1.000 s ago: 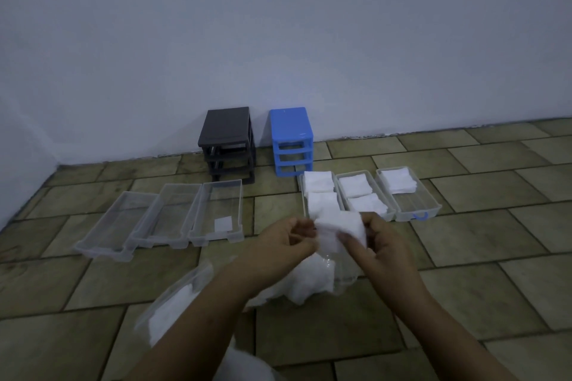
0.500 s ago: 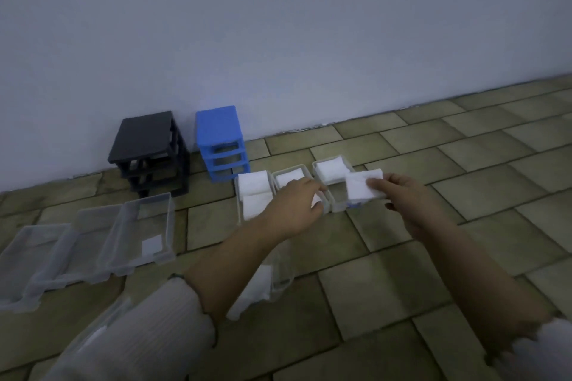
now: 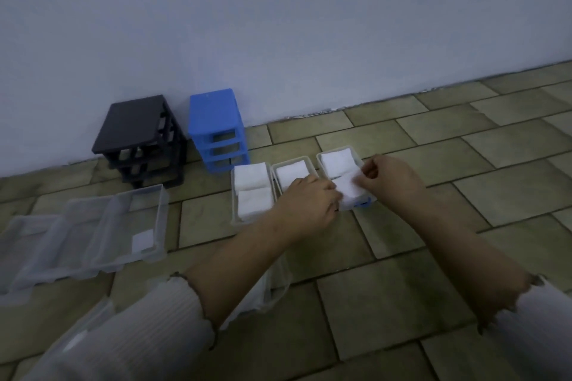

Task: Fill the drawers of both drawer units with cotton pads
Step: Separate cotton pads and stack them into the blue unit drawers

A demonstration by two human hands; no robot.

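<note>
Both hands were stretched out over a row of three clear drawers on the tiled floor [image 3: 402, 303], in front of the blue drawer unit [image 3: 216, 130]; the right hand [image 3: 391, 179] hovered at the rightmost drawer [image 3: 357, 161], its fingers curled and pinching the edge of a white stack of cotton pads [image 3: 348, 190] that sat in the near half of that drawer; a second stack lay in the drawer's far half, just behind it; the left hand [image 3: 309, 202] lay over the near half of the middle drawer [image 3: 275, 176], fingers bent down, its fingertips touching the left side of the same stack, though whether it gripped anything I could not tell; a white stack showed in the far half of the middle drawer; the leftmost drawer [image 3: 233, 195] held two white stacks, one behind the other, and no hand touched it; the black drawer unit [image 3: 136, 127] stood against the wall [image 3: 278, 25] just left of the blue one, and both units showed open slots; further left, well apart from the filled row, three more clear drawers [image 3: 93, 235] lay side by side, and the nearest held a single small white square; a clear plastic bag [image 3: 272, 284] with something white inside lay on the floor under the left forearm.
</note>
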